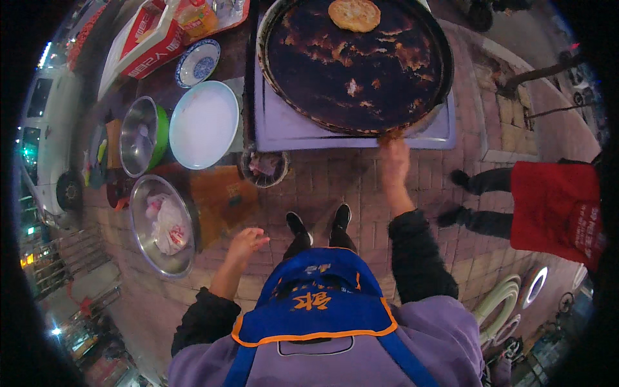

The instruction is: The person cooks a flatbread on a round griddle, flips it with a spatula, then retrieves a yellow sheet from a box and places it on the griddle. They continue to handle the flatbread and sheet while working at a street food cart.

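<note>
A large round black griddle pan (348, 72) sits on a pale metal stove top (319, 133), its surface marked with browned residue. One golden flatbread (354, 14) lies near the pan's far edge. My right hand (395, 157) is at the pan's near rim; its fingertips blur into the rim, and whether they grip it is unclear. My left hand (247, 243) hangs over the ground at the left with fingers apart and nothing in it. Nearest to that hand is a steel basin (186, 256) with plastic bags in it.
At the left are a pale blue-rimmed plate (204, 125), a green-sided steel bowl (144, 135), a patterned bowl (198, 63) and a red-and-white carton (154, 48). A bin with a clear liner (265, 168) stands below the stove. A person in a red apron (556, 208) stands at the right.
</note>
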